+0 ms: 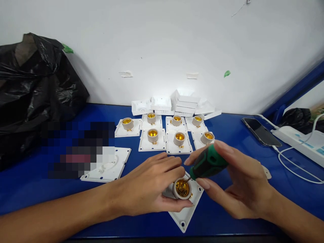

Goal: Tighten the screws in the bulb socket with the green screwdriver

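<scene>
I have my left hand (pixel 149 184) curled around the white square lamp-holder plate with its beige socket and brass insert (pixel 182 189), thumb and fingers pressed against the socket collar to keep it steady on the blue desk (pixel 227 219), near the front edge. My right hand (pixel 235 179) is closed on the green-and-black handled screwdriver (pixel 207 162), pinching the handle between thumb and fingertips, and its thin shaft runs down-left into the brass cup of the socket. I judge this to be the step of driving a screw inside the socket; I cannot tell whether the tip is seated in a screw head, since the inside is too small to read.

The next move, as I see it, calls for keeping the shaft in line with the screw and the plate pinned flat, because the plate sits cornerwise and could swivel under the twist.

Beyond my hands, seven similar white plates with brass-lined sockets (pixel 165 131) lie in two rows, with white plastic covers (pixel 174 104) stacked behind them near the wall. One flat white plate (pixel 108 167) lies to the left, and a dark phone (pixel 260 131) to the right.
</scene>
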The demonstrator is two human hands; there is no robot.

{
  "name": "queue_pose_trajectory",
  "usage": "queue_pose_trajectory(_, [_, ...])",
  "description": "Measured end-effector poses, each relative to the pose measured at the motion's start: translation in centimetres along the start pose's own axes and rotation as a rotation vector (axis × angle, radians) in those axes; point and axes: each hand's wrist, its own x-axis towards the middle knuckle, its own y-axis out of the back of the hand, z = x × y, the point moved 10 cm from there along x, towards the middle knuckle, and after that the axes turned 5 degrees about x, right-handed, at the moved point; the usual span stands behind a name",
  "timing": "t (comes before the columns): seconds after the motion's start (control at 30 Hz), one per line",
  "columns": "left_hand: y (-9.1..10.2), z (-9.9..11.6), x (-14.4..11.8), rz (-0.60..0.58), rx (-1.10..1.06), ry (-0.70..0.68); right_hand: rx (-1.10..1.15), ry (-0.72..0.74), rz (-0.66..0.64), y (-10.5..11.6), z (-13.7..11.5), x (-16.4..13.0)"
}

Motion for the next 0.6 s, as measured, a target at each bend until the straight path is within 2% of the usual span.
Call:
queue_pose_trajectory(0.07, [-0.1, 0.0, 0.0, -0.011, -0.004, -0.008, 0.050, 0.059, 0.081, 0.5, -0.5, 0.1])
queue_pose_trajectory(0.13, [-0.1, 0.1, 0.0, -0.012, -0.011, -0.015, 0.069, 0.084, 0.103, 0.7, -0.8, 0.1])
queue_pose_trajectory(0.3, [0.1, 0.1, 0.0, -0.006, -0.015, -0.012, 0.061, -0.046, 0.020, 0.3, 0.3, 0.0])
queue_pose_trajectory(0.43, [0.0, 0.1, 0.0, -0.013, -0.011, -0.015, 0.066, 0.033, 0.058, 0.5, -0.2, 0.0])
queue_pose_trajectory(0.6, [0.0, 0.1, 0.0, 0.008, -0.015, -0.018, 0.033, -0.021, 0.033, 0.2, 0.2, 0.1])
